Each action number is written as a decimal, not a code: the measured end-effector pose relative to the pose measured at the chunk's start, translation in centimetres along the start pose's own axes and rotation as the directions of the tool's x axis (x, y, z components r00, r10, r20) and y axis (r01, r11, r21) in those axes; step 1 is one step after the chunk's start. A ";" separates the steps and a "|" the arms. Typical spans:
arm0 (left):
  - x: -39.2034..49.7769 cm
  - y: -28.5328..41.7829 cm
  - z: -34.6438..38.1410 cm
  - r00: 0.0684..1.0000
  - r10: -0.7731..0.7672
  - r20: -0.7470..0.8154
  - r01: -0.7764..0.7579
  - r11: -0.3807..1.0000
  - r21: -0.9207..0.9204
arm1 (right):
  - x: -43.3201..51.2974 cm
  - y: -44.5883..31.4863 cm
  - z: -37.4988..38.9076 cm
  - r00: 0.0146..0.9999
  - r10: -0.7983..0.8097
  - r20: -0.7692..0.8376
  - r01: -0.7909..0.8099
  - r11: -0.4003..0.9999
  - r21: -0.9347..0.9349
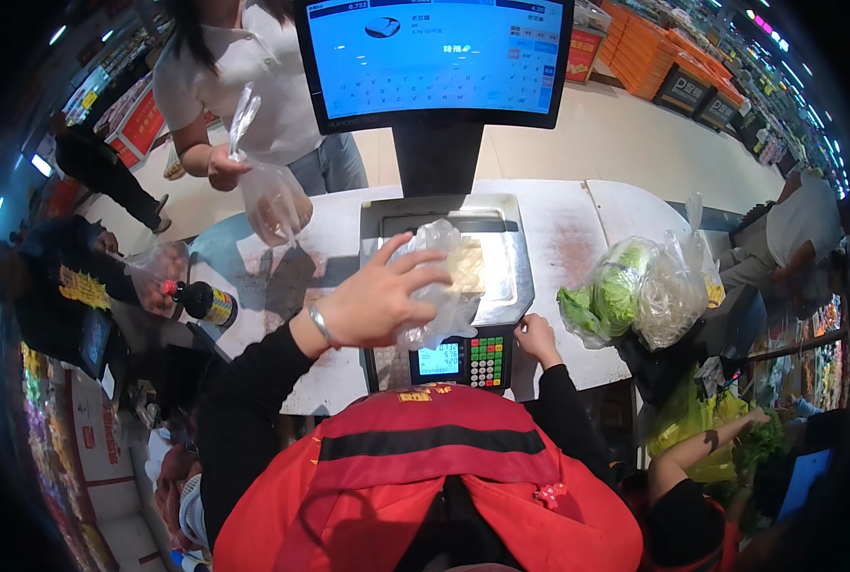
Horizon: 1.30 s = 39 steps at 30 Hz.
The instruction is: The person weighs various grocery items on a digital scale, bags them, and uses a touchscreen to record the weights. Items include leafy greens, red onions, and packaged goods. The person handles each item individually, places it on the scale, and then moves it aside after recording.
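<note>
A clear plastic bag [432,314] with a pale yellow block of tofu [467,267] lies on the metal pan [500,289] of a weighing scale. My left hand [383,304] is over the left part of the bag, fingers spread; whether they touch the bag is not plain. At the scale's right front edge, beside the keypad [486,362], is my right hand [535,337], its fingers curled, nothing visible in them. A small lit display [438,360] is left of the keypad. Behind the pan, a large lit screen [435,57] stands on a dark post.
Across the white counter [557,214], a person holds a clear bag [274,204] with brown contents. Bagged lettuce [621,286] and bagged sprouts [671,304] lie to the right. A dark bottle with a red cap [210,304] lies left. Other people stand at both sides.
</note>
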<state>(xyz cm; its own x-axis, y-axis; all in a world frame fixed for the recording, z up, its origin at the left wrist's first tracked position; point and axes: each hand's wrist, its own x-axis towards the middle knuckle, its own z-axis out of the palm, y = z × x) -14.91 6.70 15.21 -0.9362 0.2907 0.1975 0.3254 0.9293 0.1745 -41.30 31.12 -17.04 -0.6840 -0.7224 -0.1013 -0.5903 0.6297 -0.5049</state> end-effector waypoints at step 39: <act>-4.9 4.4 1.3 0.487 -0.797 -0.358 0.172 0.489 -0.855 | 2.6 -31.2 -10.0 0.175 -0.872 0.457 0.638 0.454 0.622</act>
<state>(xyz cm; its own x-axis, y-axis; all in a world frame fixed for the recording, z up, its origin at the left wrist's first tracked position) -9.06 9.62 13.70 -0.6680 -0.6800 0.3023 0.1113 0.3103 0.9441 -28.92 12.48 6.96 0.5907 -0.8063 0.0309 -0.4380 -0.3526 -0.8269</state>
